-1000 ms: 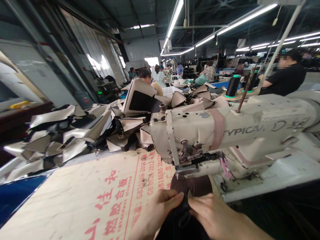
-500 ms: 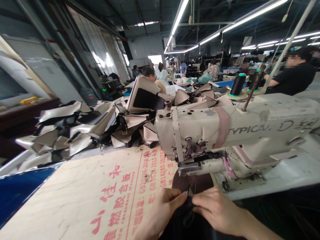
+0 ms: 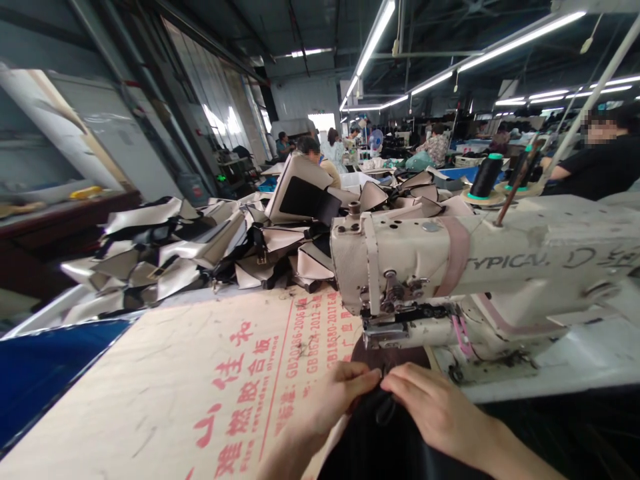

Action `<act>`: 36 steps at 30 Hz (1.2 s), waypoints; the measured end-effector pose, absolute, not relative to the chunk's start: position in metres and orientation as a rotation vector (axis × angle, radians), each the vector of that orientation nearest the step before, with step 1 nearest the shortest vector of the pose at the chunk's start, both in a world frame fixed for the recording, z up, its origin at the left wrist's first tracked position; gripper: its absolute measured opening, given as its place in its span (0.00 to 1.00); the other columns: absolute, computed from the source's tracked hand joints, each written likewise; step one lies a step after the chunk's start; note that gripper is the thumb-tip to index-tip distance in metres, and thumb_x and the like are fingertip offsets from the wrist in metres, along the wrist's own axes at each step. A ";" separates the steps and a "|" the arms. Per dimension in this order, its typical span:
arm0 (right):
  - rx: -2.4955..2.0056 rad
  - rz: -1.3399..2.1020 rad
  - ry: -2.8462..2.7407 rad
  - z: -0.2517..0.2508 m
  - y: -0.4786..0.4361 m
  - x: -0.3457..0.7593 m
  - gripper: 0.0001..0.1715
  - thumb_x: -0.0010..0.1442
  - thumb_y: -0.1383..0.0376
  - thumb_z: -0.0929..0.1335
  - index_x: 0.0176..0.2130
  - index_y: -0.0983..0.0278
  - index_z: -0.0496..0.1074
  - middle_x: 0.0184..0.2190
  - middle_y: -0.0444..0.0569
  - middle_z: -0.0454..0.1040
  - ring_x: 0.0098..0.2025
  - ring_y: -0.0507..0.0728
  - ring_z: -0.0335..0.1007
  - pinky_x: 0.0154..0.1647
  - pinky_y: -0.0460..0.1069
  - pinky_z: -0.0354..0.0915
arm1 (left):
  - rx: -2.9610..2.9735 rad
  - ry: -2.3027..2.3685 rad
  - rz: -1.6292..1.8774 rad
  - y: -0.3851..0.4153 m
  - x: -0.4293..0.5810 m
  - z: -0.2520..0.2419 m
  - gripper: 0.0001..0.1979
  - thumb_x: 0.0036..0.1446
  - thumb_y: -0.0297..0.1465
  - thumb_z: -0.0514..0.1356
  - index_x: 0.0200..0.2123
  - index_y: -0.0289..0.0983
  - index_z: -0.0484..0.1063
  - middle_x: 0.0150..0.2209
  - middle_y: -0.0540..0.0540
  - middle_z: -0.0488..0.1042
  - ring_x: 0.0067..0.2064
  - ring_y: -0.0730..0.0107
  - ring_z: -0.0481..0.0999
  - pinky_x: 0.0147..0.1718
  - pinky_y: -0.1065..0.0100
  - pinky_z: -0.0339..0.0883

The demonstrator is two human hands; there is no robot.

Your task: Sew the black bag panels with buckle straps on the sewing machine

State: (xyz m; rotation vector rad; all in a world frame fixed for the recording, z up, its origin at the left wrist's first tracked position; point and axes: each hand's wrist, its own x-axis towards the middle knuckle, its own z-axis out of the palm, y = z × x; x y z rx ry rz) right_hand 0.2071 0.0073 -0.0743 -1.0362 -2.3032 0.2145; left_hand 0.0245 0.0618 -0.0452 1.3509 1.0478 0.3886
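Note:
Side by side in front of the sewing machine (image 3: 405, 260), my two hands pinch at a dark piece of material. My left hand (image 3: 337, 397) has thumb and forefinger pressed together on its left side. From the right, my right hand (image 3: 433, 407) grips it with bent fingers, the fingertips almost touching the left ones. The black material (image 3: 377, 443) hangs down below the fingers, with a small loop under them; its full shape cannot be made out. A dark brown round-edged piece (image 3: 363, 353) lies just beyond my hands, below the machine's arm.
A plywood board (image 3: 200, 373) with red printing spreads to the left. Behind it are heaped beige and black bag pieces (image 3: 195, 247). Black thread cones (image 3: 486, 177) stand behind the machine. A person in a black top (image 3: 600, 157) is at the right; others sit farther back.
The view has turned slightly left, so the surroundings sit farther right. My hands have come closer together, a little higher in view, and more black material shows beneath them.

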 end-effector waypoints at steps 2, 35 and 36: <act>-1.035 0.222 -2.281 -0.076 0.007 0.206 0.16 0.63 0.74 0.56 0.47 0.66 0.65 0.38 0.50 0.70 0.41 0.53 0.67 0.45 0.48 0.68 | 1.444 1.077 0.520 0.049 0.020 -0.044 0.18 0.53 0.44 0.56 0.23 0.34 0.63 0.19 0.56 0.58 0.22 0.80 0.57 0.20 0.75 0.50; -1.054 0.370 -2.523 -0.075 0.037 0.206 0.19 0.62 0.75 0.57 0.51 0.67 0.61 0.40 0.49 0.67 0.42 0.54 0.63 0.45 0.49 0.64 | 2.497 1.119 0.613 0.045 0.003 -0.069 0.14 0.60 0.23 0.46 0.42 0.39 0.69 0.36 0.47 0.71 0.39 0.70 0.71 0.40 0.69 0.69; -1.058 0.395 -2.510 -0.076 0.039 0.204 0.16 0.63 0.74 0.57 0.49 0.66 0.63 0.39 0.49 0.67 0.41 0.54 0.63 0.44 0.48 0.63 | 2.410 1.136 0.592 0.049 0.003 -0.068 0.13 0.61 0.25 0.46 0.42 0.40 0.69 0.36 0.47 0.71 0.39 0.70 0.71 0.40 0.70 0.68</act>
